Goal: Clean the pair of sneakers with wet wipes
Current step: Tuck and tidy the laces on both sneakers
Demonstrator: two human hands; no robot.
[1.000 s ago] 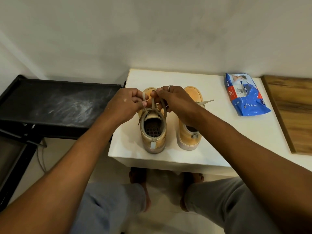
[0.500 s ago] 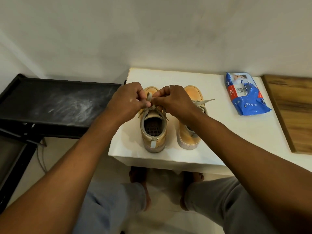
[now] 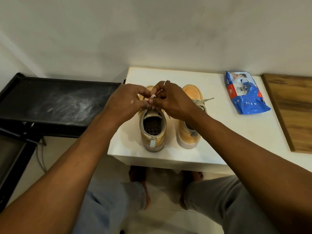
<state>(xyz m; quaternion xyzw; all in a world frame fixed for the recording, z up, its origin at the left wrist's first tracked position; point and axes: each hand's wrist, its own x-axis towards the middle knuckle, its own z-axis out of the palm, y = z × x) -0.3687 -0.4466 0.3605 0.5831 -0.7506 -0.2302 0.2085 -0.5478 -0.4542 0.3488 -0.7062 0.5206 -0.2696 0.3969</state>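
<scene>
You are working at the white table (image 3: pixel 219 142). Both sneakers are standing upright on it, heels facing you at six o'clock and toes pointing to the wall at twelve. The left sneaker (image 3: pixel 152 137) is sitting just beside the right sneaker (image 3: pixel 188 137), at its nine o'clock, and the two are not quite touching.

Your left hand (image 3: pixel 125 101) and your right hand (image 3: pixel 173 101) are meeting above the tongue of the left sneaker, with their fingertips touching. Both are curling round its pale lace (image 3: pixel 152 96), each hand pinching a piece of it between thumb and fingers. How the lace is running between your fingers is too small to tell.

Your right forearm is crossing over the opening of the right sneaker. That sneaker's own lace end (image 3: pixel 205 100) is lying loose and sticking out toward three o'clock.

The blue pack of wet wipes (image 3: pixel 246 95) is lying flat on the table at about two o'clock from the sneakers. It is well apart from them, and neither hand is touching it. A wooden board (image 3: pixel 293 112) is lying past the pack at three o'clock, and a dusty black tray (image 3: pixel 55 102) is sitting beside the table at nine o'clock.
</scene>
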